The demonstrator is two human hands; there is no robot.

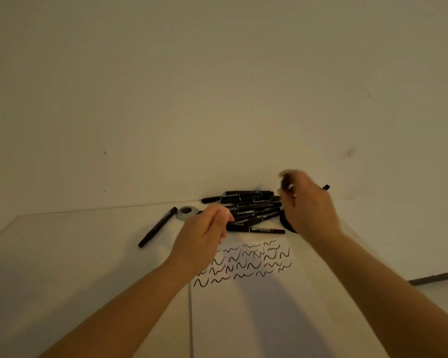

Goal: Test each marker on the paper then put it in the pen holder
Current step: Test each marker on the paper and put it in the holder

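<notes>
Black and capped, a single marker (157, 226) lies slantwise on the pale table (75, 254), apart from the others at the left. Just beyond its far end sits a small round clear item with a dark centre (186, 212); what it is cannot be told. Next comes the left hand (202, 235), raised over the table near the pile of markers, its fingers loosely curled with the tips drawn towards the thumb; nothing shows plainly between them, though the fingertips overlap the near edge of the pile, so whether it pinches anything cannot be told. Below and to the right of that hand lies the white paper (256, 306), its far part covered in rows of short black squiggles (246, 264). Behind the paper, against the wall (217, 86), the pile of black markers (251, 208) lies roughly side by side, with one more marker (256, 230) just in front of the heap, between it and the sheet. At the right the right hand (308, 205) is blurred, lifted above the table, its fingers closed around a black marker (326, 187) whose end pokes out beyond the hand on the right. Under this hand a dark rounded shape (286, 222), most likely the pen holder, shows only in part.
</notes>
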